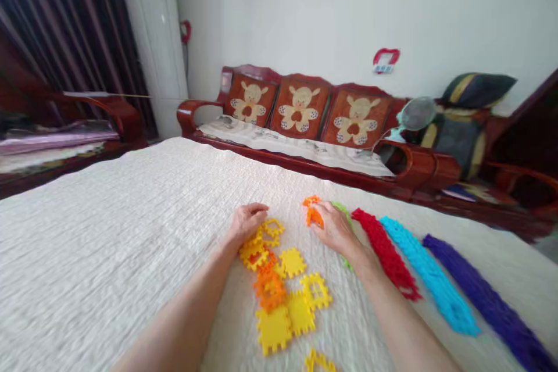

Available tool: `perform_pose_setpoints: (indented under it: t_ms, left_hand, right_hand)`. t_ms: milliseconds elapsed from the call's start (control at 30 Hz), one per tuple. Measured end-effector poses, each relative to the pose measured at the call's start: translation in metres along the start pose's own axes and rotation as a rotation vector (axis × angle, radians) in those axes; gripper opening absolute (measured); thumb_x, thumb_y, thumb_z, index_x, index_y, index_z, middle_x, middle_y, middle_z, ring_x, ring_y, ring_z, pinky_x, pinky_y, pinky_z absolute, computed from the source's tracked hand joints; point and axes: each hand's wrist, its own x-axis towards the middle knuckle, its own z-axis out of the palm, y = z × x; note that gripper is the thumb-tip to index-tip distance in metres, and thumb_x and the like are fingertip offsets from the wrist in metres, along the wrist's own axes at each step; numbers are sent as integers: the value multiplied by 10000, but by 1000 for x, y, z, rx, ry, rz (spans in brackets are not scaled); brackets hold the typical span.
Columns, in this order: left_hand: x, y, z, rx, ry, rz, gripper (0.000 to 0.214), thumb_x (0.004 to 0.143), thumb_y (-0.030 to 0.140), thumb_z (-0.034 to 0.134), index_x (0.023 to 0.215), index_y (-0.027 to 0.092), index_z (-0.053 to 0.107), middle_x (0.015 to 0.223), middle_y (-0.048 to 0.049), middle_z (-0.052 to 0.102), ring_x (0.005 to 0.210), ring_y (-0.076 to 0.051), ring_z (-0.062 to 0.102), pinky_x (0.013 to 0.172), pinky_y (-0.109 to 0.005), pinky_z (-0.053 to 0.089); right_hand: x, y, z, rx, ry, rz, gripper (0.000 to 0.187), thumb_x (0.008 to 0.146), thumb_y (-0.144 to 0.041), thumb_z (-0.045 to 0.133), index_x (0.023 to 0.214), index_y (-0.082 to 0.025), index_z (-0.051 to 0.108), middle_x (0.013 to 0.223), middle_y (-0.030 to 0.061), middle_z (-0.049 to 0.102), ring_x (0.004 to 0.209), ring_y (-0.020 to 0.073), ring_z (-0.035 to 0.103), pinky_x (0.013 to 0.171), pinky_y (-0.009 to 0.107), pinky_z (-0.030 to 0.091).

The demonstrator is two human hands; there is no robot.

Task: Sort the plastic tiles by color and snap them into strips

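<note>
Toy tiles are what you've got here, yellow and orange, loosely scattered to the left of the red row [387, 256]. Closest to you is a yellow frame [321, 358], cut off by the bottom edge, nearer than the red row's near end. Next up, left of the red row, come a plain yellow square [274, 330] with another yellow one touching it, then a yellow window tile [316, 290] and some orange tiles [269, 288] bunched together. Right of the red row you've got the blue row [429, 276], with the purple row [483, 296] past that.

Your left hand [247, 222] is well left of the red row, fingers curved over some yellow pieces [254, 251]; can't tell if you're actually pinching any. Your right hand [332, 226] is just left of the red row's far end, thumb and fingers closed around an orange piece [314, 216], with more orange poking out past your fingertips. That hand and arm hide much of the green row [344, 209], which sits right beside the red row on its left.

All of it lies on a white quilt [152, 215]. Beyond the red row there's a wooden sofa [279, 157] with three bear cushions [299, 107], then a red heart decoration [386, 60] on the wall.
</note>
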Motion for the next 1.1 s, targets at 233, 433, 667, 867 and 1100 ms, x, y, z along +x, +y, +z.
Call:
perform_pose_setpoints:
  t_ms: [233, 433, 667, 867, 1100]
  left_hand:
    - [-6, 23, -11, -213, 66, -108, 206, 637, 252, 645, 803, 167, 732, 678, -29, 691, 587, -107, 565, 539, -211, 406]
    - [-3, 22, -17, -447, 62, -132, 213, 603, 229, 657, 795, 151, 704, 746, -41, 705, 625, -102, 591, 554, -201, 417]
    - [-2, 20, -16, -476, 50, -134, 209, 599, 233, 669, 788, 149, 699, 723, -35, 698, 614, -97, 588, 555, -200, 419]
    - [-2, 19, -14, -417, 51, -107, 224, 598, 258, 673, 794, 153, 704, 727, -36, 704, 622, -102, 589, 566, -202, 426]
    - [-2, 18, -13, -388, 54, -110, 239, 590, 274, 684, 796, 155, 704, 723, -40, 702, 621, -110, 589, 574, -214, 424]
  right_hand:
    - [4, -34, -1, 346, -58, -119, 238, 765, -132, 559, 979, -190, 646, 994, 68, 663, 918, 190, 615, 846, 335, 477]
    - [-19, -83, -15, 606, -251, -190, 200, 762, -128, 563, 919, -209, 657, 946, 31, 660, 877, 152, 613, 817, 295, 477]
    - [-56, -110, -38, 637, -369, -311, 498, 680, -110, 603, 1170, -198, 575, 1213, 91, 565, 1166, 216, 512, 1028, 385, 393]
    - [-70, -119, -26, 534, -305, -260, 509, 739, -260, 652, 1230, -201, 531, 1245, 97, 526, 1178, 233, 478, 1036, 419, 377]
    - [-69, -123, -28, 501, -307, -324, 443, 745, -224, 624, 1180, -202, 547, 1200, 84, 549, 1144, 227, 485, 1022, 410, 374]
